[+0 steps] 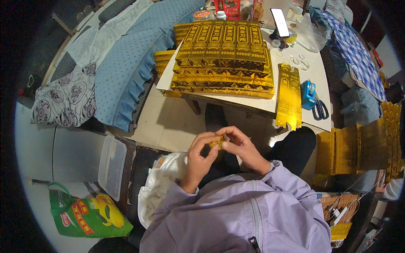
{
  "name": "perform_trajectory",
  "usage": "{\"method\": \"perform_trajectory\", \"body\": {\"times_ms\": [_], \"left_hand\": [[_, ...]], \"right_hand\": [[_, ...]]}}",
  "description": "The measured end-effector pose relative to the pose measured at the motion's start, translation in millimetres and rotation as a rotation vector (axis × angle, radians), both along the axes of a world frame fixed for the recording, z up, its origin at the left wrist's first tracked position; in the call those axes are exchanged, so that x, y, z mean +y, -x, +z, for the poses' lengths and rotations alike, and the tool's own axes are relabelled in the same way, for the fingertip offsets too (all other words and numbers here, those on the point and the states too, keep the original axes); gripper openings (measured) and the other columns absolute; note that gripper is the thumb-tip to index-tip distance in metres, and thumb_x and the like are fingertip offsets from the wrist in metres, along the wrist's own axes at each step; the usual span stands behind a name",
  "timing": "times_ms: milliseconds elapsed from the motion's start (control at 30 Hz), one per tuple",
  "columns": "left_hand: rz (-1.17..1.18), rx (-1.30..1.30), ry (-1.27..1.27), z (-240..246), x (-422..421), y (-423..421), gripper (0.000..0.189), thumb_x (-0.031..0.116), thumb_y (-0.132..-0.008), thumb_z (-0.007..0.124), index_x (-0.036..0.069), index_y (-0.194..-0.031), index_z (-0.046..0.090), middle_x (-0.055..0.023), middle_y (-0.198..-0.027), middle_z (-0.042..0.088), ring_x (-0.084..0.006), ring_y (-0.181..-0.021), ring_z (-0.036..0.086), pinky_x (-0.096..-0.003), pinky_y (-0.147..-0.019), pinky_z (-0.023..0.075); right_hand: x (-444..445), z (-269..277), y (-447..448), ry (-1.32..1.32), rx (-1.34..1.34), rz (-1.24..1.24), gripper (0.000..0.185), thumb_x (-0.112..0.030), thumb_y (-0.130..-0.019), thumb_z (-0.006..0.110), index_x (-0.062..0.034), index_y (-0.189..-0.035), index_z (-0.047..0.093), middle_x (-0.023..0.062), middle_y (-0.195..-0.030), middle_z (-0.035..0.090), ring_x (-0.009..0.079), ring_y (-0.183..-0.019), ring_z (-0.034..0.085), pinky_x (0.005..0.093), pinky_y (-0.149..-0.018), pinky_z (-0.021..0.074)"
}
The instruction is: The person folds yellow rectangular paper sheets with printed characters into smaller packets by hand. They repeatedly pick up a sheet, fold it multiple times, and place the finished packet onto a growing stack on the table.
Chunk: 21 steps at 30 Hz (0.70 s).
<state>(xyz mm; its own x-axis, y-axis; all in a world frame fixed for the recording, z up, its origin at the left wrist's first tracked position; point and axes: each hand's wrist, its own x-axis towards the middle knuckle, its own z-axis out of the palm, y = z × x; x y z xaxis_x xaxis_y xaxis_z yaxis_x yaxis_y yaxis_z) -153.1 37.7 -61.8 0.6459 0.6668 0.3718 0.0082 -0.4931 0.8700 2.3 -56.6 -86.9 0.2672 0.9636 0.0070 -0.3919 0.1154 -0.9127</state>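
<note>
Between the fingertips of both hands is a small piece of gold foil paper (216, 144), perhaps the end of a folded box seen end-on; most of it is hidden. My left hand (202, 151) pinches it from the left with thumb and fingers. From the right, my right hand (242, 148) grips it too, thumb against the near side. Both hands are in front of my jacket, short of the table's near edge. Beyond them, a stack of gold foil paper boxes (221, 44) with printed characters sits on the white table (316, 79).
Flat gold paper sheets (288, 98) overhang the table's near edge, beside a blue tape dispenser (307, 95) and black-handled scissors (320, 110). A phone (279, 22) stands on a holder behind. More gold paper (341, 148) is stacked at right. A green bag (90, 215) lies at lower left.
</note>
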Motion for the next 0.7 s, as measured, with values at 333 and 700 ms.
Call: {"method": "perform_trajectory", "body": {"times_ms": [333, 700], "left_hand": [[-0.026, 0.029, 0.173, -9, -15, -5, 0.041, 0.005, -0.083, 0.079, 0.004, -0.121, 0.064, -0.0127, -0.118, 0.067, -0.0248, -0.113, 0.064, -0.0364, -0.102, 0.0486], [-0.039, 0.183, 0.035, -20, -15, -3, 0.062, 0.013, -0.075, 0.091, 0.003, -0.129, 0.061, -0.011, -0.119, 0.07, -0.0215, -0.109, 0.068, -0.035, -0.097, 0.0538]], "right_hand": [[-10, 25, -16, 0.205, 0.034, 0.03, 0.017, -0.011, -0.094, 0.074, -0.0102, -0.108, 0.064, -0.0055, -0.092, 0.06, 0.0016, -0.076, 0.05, 0.0172, -0.064, 0.0385], [-10, 2, -22, 0.069, -0.078, -0.015, 0.014, -0.002, -0.088, 0.074, -0.0063, -0.093, 0.062, 0.0003, -0.103, 0.062, 0.0058, -0.086, 0.055, 0.0223, -0.076, 0.0474]]}}
